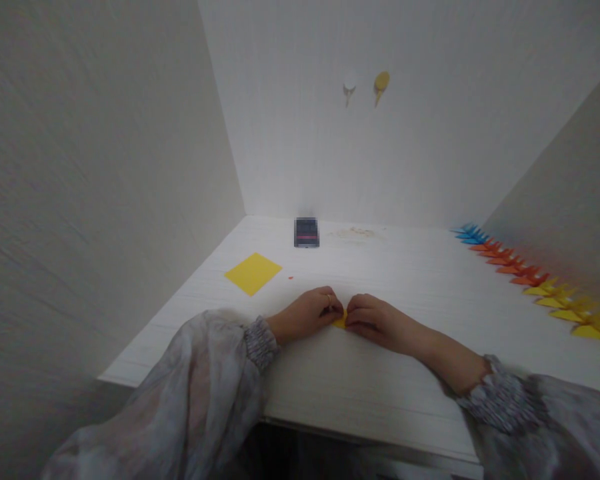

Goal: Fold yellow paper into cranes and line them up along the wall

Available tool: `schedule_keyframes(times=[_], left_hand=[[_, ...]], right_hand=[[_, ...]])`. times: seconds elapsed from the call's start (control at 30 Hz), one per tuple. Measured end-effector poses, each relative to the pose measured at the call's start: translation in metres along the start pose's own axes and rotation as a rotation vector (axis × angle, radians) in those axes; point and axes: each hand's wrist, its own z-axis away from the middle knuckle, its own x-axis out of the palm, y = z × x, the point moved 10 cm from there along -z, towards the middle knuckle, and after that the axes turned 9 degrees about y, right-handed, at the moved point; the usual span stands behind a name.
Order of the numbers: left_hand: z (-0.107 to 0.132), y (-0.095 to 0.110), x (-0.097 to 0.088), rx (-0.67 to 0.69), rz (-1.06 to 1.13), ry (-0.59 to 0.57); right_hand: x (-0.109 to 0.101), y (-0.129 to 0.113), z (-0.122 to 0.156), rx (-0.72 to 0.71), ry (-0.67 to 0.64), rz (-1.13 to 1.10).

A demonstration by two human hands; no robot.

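Between my two hands is a small piece of folded yellow paper [341, 322], low over the white table [370, 393]. My left hand [310, 312], with a ring on one finger, pinches its left side. From the right, my right hand [377, 321] closes its fingers on the other side. Most of the paper is hidden behind my fingers, so its folded shape cannot be made out. To the left of my hands lies a flat square sheet of yellow paper [253, 273].
Along the right wall stands a row of folded paper cranes: blue [471, 233], orange-red [510, 261] and yellow [575, 310]. A dark box, blurred [307, 233], sits near the back wall. An orange scrap [291, 277] lies nearby. Two hooks, one yellow [381, 83], hang on the wall.
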Motion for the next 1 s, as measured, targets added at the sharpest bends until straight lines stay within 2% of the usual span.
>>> schedule_keyframes(times=[0.2,0.4,0.8,1.0], left_hand=[[0.0,-0.006,0.0,-0.048,0.069,-0.004],[0.002,-0.012,0.002,-0.112,0.119,-0.005],[0.001,-0.004,0.003,-0.033,0.119,-0.11],[0.002,-0.001,0.002,-0.009,0.084,-0.114]], right_hand=[[0.004,0.002,-0.002,0.024,0.02,-0.045],[0.008,0.02,-0.001,0.16,0.091,-0.103],[0.013,0.028,-0.003,0.246,0.078,-0.021],[0.013,0.029,-0.004,0.281,0.07,-0.017]])
